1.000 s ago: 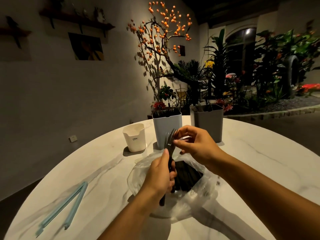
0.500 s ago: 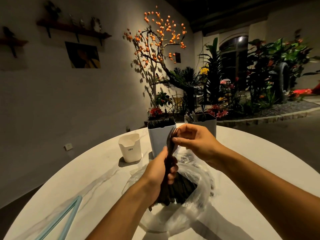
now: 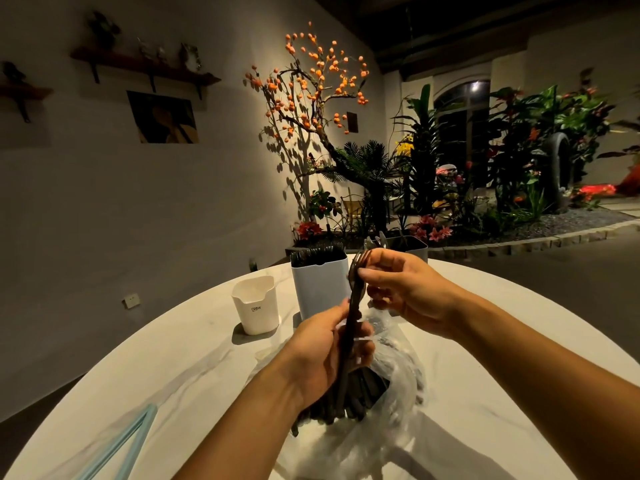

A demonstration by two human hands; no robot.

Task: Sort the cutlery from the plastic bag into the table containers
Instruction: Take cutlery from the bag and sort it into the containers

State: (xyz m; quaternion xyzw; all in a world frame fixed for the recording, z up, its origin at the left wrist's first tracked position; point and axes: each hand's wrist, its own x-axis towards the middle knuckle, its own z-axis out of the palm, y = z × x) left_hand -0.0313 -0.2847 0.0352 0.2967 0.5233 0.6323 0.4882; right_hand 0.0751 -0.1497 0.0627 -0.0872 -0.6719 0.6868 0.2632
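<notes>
The left hand (image 3: 329, 355) was curled around a bundle of dark forks (image 3: 353, 327), gripping their handles and holding them upright above the counter (image 3: 180, 358). The right hand (image 3: 405, 292) pinched the head of one fork between thumb and fingertips, near the tines at the top of the bundle. Both hands met over the middle of the round, pale marbled counter.

At the lower left edge lay a light blue bag clip (image 3: 128, 441), opened in a V. Further back and left of the hands stood a small white container (image 3: 256, 306) with a notched rim. Just beside it, to the right, stood a taller pale blue container (image 3: 320, 285) packed with dark cutlery. Behind the right hand, a grey container (image 3: 412, 247) was partly hidden, with a few pale utensils showing above its rim.

Below the hands, a crumpled clear plastic bag (image 3: 401, 375) lay on the counter, with more dark cutlery (image 3: 367, 393) inside it.
</notes>
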